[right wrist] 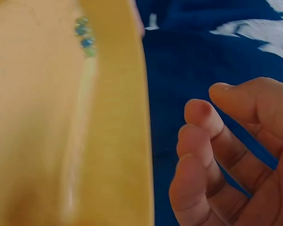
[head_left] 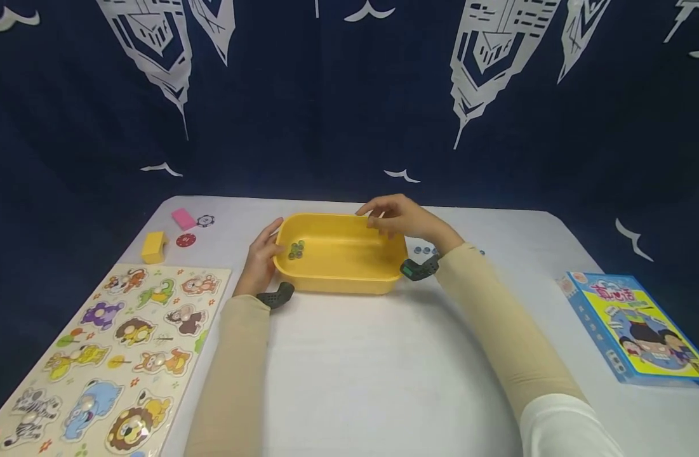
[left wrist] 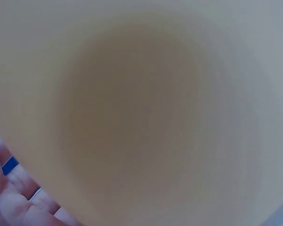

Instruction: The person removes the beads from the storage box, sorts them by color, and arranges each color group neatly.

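Note:
A yellow plastic basin stands tilted over the white table, with several small glass beads gathered at its left end. My left hand grips the basin's left end, thumb over the rim and fingers along the outside. In the left wrist view, a blurred basin wall fills most of the picture, and part of the left hand shows at the lower corner. Over the basin's far right rim hovers my right hand, its fingers loosely bent. Nothing appears between those fingers in the right wrist view.
More glass beads lie on the table behind the right wrist. An animal puzzle board lies at the left, below a yellow block, a pink block and round chips. A boxed game sits at the right edge.

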`<state>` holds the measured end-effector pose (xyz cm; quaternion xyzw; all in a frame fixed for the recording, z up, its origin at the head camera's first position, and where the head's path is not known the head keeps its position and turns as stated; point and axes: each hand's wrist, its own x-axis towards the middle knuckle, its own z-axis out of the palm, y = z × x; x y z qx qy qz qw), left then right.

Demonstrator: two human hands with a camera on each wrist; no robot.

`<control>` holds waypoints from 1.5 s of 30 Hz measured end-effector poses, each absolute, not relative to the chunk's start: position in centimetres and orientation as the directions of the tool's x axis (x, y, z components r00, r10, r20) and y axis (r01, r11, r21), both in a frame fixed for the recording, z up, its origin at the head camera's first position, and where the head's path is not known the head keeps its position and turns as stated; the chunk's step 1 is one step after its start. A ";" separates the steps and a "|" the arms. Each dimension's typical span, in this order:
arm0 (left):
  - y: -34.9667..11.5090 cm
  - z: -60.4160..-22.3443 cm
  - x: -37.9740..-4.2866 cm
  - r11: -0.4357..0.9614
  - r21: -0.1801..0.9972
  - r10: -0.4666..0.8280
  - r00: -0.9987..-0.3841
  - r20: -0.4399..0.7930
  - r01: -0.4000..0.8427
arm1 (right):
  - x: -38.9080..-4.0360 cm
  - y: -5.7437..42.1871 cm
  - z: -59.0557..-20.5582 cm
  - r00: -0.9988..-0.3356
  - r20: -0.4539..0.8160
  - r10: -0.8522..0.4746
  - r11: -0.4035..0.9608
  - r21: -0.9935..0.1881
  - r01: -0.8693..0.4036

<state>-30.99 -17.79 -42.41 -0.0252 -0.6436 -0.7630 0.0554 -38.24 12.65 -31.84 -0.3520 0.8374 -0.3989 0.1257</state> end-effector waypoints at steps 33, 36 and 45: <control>-18.0 -42.3 -31.1 -0.171 0.977 -0.019 -0.991 0.130 0.131 | -41.3 -1.4 -36.1 -0.638 -0.227 -0.736 0.640 -0.542 -0.545; -17.9 -42.2 -31.0 -0.167 0.976 -0.016 -0.990 0.140 0.141 | -41.4 -1.6 -36.0 -0.647 -0.218 -0.731 0.652 -0.503 -0.568; -18.0 -42.4 -31.0 -0.172 0.976 -0.020 -0.991 0.133 0.134 | -41.3 -1.5 -36.1 -0.649 -0.200 -0.734 0.666 -0.401 -0.629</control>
